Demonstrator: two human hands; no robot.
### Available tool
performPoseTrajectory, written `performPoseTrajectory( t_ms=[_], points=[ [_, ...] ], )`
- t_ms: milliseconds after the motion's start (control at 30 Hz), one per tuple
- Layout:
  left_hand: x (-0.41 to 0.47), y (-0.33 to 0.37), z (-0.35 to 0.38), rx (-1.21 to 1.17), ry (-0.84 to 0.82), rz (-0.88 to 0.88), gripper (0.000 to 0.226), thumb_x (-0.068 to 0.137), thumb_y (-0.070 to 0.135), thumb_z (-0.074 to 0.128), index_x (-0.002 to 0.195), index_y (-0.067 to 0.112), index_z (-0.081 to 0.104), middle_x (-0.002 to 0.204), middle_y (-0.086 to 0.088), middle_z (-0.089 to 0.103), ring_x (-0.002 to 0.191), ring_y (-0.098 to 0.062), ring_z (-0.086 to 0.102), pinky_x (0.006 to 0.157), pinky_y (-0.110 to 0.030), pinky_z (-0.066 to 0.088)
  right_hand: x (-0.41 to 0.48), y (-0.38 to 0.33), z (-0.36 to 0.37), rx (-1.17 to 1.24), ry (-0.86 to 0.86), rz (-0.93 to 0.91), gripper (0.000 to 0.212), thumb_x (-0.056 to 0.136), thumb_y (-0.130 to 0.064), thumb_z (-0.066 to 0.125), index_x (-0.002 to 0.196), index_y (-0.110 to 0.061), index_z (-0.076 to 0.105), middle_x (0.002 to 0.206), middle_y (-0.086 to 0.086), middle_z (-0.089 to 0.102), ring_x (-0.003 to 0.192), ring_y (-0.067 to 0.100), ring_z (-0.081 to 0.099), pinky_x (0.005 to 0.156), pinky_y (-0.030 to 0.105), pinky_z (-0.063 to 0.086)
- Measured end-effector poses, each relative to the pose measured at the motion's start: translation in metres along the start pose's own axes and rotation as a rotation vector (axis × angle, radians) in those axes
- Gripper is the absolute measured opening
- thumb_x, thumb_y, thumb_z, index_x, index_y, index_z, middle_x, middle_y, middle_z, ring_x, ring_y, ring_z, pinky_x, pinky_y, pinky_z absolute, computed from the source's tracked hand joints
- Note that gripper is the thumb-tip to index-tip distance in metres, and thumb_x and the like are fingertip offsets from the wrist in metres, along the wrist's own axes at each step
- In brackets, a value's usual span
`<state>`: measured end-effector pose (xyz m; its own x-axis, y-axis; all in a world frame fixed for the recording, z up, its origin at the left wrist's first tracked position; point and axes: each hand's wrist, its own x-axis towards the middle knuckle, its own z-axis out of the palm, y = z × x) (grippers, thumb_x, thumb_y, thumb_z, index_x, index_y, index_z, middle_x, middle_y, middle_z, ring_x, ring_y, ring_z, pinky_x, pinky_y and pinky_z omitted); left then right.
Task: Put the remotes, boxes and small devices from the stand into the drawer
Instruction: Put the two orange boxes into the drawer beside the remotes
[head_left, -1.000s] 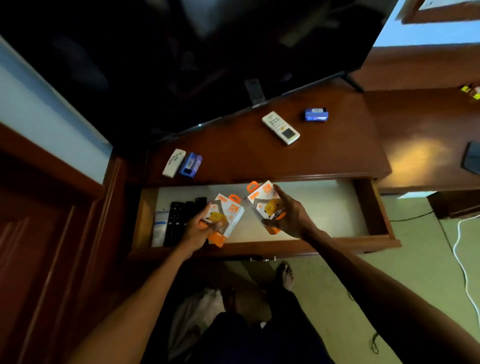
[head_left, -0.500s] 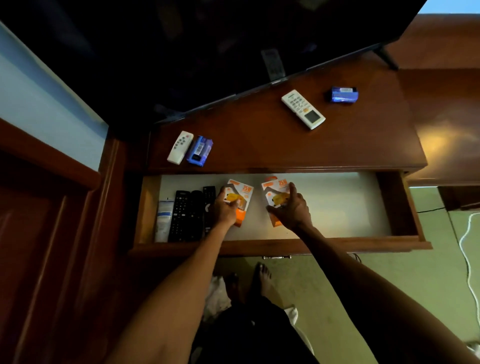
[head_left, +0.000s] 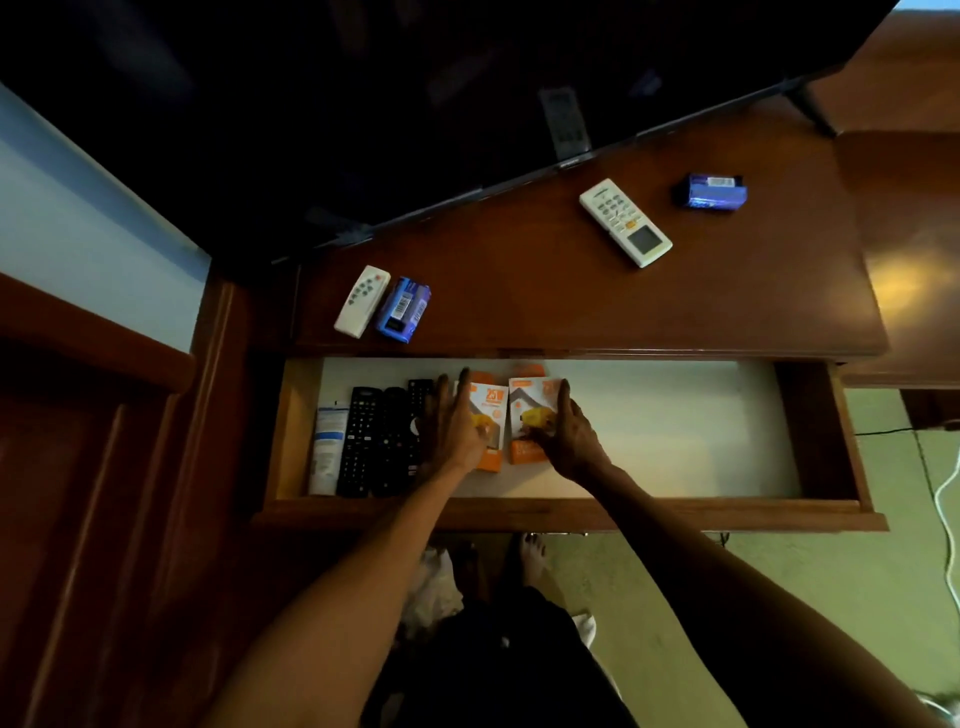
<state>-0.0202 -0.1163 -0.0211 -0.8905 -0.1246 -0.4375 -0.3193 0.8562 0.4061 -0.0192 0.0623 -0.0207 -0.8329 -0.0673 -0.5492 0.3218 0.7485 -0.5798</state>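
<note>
Now both hands (head_left: 460, 426) (head_left: 563, 434) flat on orange boxes (head_left: 491, 410) in drawer (head_left: 675, 415).

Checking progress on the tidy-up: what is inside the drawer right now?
In the drawer: a white tube, black remotes and two orange boxes under the left hand and right hand. The hands cover parts of both boxes.

Both hands, left (head_left: 457, 431) and right (head_left: 563, 434), lie flat on two orange-and-white cardboard boxes (head_left: 493, 415) side by side in the open wooden drawer (head_left: 571, 512), black remotes (head_left: 384, 436) at nine o'clock.
</note>
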Motion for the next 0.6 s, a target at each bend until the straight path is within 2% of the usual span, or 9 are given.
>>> performPoseTrajectory(
  t_ms=[67, 167, 233, 333, 467, 600],
  points=[
    [0.015, -0.003, -0.009, 0.130, -0.083, 0.150, 0.097, 0.082, 0.029, 0.072, 0.154, 0.030, 0.007, 0.163, -0.003, 0.009, 0.147, -0.034, 0.012, 0.117, -0.052, 0.023, 0.002, 0.003, -0.005, -0.087, -0.056, -0.045, 0.105, 0.088, -0.032, 0.068, 0.153, -0.010, -0.011, 0.148, 0.026, 0.035, 0.122, 0.044, 0.049, 0.096, 0.052, 0.047],
    [0.026, -0.012, -0.020, 0.189, -0.178, 0.282, 0.090, 0.083, 0.030, 0.072, 0.154, 0.026, 0.017, 0.160, -0.002, 0.024, 0.146, -0.033, 0.013, 0.118, -0.048, 0.020, 0.002, 0.004, -0.009, -0.184, -0.134, -0.057, 0.109, 0.084, -0.024, 0.073, 0.154, -0.015, -0.011, 0.149, 0.023, 0.034, 0.124, 0.042, 0.048, 0.100, 0.051, 0.046],
    [0.024, -0.019, -0.023, 0.217, -0.174, 0.295, 0.082, 0.081, 0.034, 0.072, 0.150, 0.025, 0.029, 0.156, -0.001, 0.033, 0.144, -0.031, 0.019, 0.116, -0.047, 0.021, -0.001, 0.001, -0.008, -0.221, -0.160, -0.070, 0.110, 0.083, -0.025, 0.074, 0.154, -0.018, -0.010, 0.149, 0.022, 0.035, 0.125, 0.041, 0.049, 0.101, 0.050, 0.046],
    [0.012, -0.029, -0.025, 0.253, -0.161, 0.286, 0.079, 0.078, 0.041, 0.074, 0.146, 0.024, 0.037, 0.150, 0.000, 0.040, 0.137, -0.029, 0.029, 0.111, -0.047, 0.027, -0.011, -0.004, -0.002, -0.272, -0.216, -0.096, 0.110, 0.084, -0.029, 0.073, 0.154, -0.016, -0.011, 0.147, 0.024, 0.039, 0.123, 0.042, 0.051, 0.100, 0.048, 0.046],
    [-0.004, -0.038, -0.023, 0.279, -0.145, 0.275, 0.078, 0.080, 0.039, 0.072, 0.147, 0.025, 0.035, 0.152, 0.004, 0.038, 0.133, -0.029, 0.032, 0.107, -0.047, 0.030, -0.019, -0.007, 0.003, -0.333, -0.245, -0.096, 0.097, 0.092, -0.037, 0.061, 0.154, -0.012, -0.009, 0.139, 0.028, 0.049, 0.117, 0.043, 0.055, 0.096, 0.048, 0.048],
    [-0.012, -0.034, -0.027, 0.332, -0.201, 0.276, 0.079, 0.087, 0.038, 0.065, 0.152, 0.023, 0.023, 0.159, 0.005, 0.025, 0.140, -0.033, 0.025, 0.111, -0.051, 0.027, -0.021, -0.007, 0.006, -0.414, -0.240, -0.080, 0.090, 0.095, -0.043, 0.053, 0.154, -0.007, -0.005, 0.131, 0.029, 0.056, 0.112, 0.042, 0.059, 0.091, 0.045, 0.048]
  ],
)
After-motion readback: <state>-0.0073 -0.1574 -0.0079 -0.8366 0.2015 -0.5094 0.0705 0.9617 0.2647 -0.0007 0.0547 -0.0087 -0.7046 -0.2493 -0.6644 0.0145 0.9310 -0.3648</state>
